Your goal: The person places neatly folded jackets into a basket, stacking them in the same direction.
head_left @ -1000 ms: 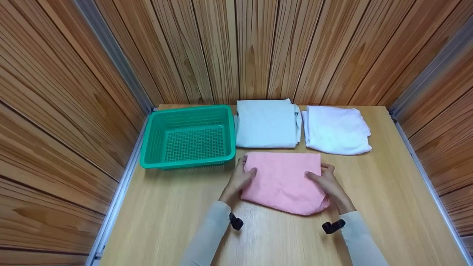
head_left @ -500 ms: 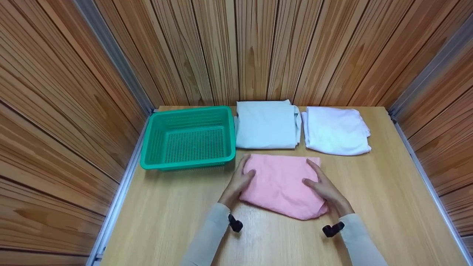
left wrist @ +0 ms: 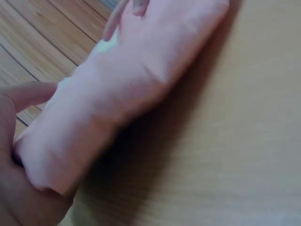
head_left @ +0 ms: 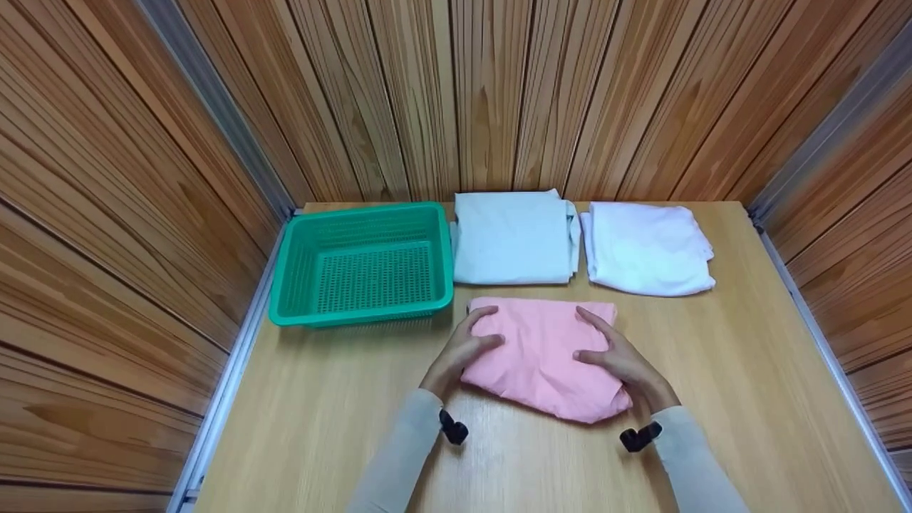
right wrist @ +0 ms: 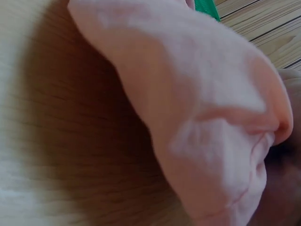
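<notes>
A folded pink cloth (head_left: 541,356) lies on the table in front of the person, its near edge rounded and bulging. My left hand (head_left: 459,353) rests on its left side, thumb and forefinger spread over the top. On the right side, my right hand (head_left: 620,356) touches the cloth likewise, fingers extended inward across its upper face. In the left wrist view the pink cloth (left wrist: 103,99) shows a thick folded edge beside the left hand. A stitched seam runs along the cloth (right wrist: 202,103) near the right hand in the right wrist view.
A green perforated plastic basket (head_left: 362,313) stands at the back left. Beside it lie a folded pale blue-grey cloth (head_left: 513,239) and a folded white cloth (head_left: 648,249) along the back. Wood-plank walls (head_left: 491,92) enclose the wooden table (head_left: 342,399).
The right hand has shifted from gripping the cloth's right edge to lying over its top. The left hand's fingers have moved inward onto the cloth, which has come slightly nearer.
</notes>
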`<action>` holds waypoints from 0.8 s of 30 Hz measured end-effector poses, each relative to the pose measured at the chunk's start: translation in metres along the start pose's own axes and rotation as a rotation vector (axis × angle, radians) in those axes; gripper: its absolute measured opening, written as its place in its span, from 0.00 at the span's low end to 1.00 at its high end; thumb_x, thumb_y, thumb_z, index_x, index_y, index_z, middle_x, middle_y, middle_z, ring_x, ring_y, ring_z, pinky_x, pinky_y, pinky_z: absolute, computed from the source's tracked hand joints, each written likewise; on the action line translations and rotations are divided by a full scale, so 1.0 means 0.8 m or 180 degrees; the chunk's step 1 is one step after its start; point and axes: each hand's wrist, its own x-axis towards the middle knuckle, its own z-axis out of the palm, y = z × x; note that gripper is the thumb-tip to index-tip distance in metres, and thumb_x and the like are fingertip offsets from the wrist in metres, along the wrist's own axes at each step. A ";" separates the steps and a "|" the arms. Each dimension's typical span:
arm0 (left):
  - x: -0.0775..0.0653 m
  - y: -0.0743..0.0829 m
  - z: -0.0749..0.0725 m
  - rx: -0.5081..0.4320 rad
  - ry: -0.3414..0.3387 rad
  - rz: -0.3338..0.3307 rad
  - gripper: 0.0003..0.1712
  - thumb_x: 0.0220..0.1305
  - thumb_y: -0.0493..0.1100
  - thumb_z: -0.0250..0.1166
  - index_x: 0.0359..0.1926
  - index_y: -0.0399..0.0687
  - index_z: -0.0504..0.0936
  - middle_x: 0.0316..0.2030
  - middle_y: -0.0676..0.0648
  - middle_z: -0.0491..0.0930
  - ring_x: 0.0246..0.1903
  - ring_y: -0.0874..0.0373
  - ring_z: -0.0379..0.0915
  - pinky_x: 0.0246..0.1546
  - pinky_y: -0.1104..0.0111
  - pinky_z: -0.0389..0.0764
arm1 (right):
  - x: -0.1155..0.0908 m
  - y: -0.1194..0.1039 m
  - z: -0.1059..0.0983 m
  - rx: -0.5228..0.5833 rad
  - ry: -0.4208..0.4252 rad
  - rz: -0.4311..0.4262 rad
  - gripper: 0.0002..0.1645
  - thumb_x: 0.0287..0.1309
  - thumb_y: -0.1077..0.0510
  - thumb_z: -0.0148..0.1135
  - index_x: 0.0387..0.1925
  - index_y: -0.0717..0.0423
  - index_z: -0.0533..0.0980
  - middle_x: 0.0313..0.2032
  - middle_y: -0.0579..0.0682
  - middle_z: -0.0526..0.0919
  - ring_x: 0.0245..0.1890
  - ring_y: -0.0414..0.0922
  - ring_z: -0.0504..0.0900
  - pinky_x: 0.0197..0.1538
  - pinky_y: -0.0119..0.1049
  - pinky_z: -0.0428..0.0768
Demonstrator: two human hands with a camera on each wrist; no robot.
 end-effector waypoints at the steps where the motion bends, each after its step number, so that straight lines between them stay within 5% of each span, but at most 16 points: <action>1: 0.000 0.000 0.000 0.0011 0.0009 0.0032 0.33 0.65 0.46 0.72 0.71 0.64 0.78 0.79 0.46 0.65 0.79 0.44 0.56 0.80 0.38 0.52 | 0.000 0.000 0.000 0.0013 -0.0003 0.0011 0.54 0.65 0.60 0.73 0.85 0.46 0.55 0.85 0.57 0.51 0.86 0.60 0.41 0.82 0.68 0.39; 9: 0.001 -0.007 -0.003 0.0026 -0.0022 0.0034 0.40 0.64 0.42 0.73 0.77 0.58 0.74 0.80 0.48 0.66 0.83 0.44 0.51 0.82 0.41 0.51 | 0.001 0.001 -0.001 0.0028 -0.0023 0.0074 0.53 0.65 0.60 0.73 0.84 0.52 0.56 0.84 0.63 0.50 0.84 0.62 0.45 0.81 0.69 0.43; 15: 0.001 -0.001 -0.007 -0.0045 -0.0065 0.0019 0.44 0.63 0.42 0.74 0.79 0.63 0.71 0.82 0.51 0.62 0.85 0.46 0.46 0.83 0.40 0.48 | 0.001 -0.001 -0.011 -0.0058 -0.0054 0.0027 0.56 0.63 0.58 0.76 0.85 0.46 0.55 0.85 0.58 0.50 0.85 0.61 0.42 0.81 0.70 0.43; 24: -0.003 0.023 -0.013 -0.0168 -0.0093 0.0171 0.45 0.63 0.43 0.74 0.78 0.74 0.70 0.83 0.58 0.60 0.85 0.48 0.44 0.81 0.36 0.47 | 0.000 -0.025 -0.033 0.0283 -0.0076 -0.0041 0.54 0.64 0.56 0.75 0.84 0.34 0.58 0.86 0.50 0.47 0.82 0.57 0.45 0.80 0.70 0.43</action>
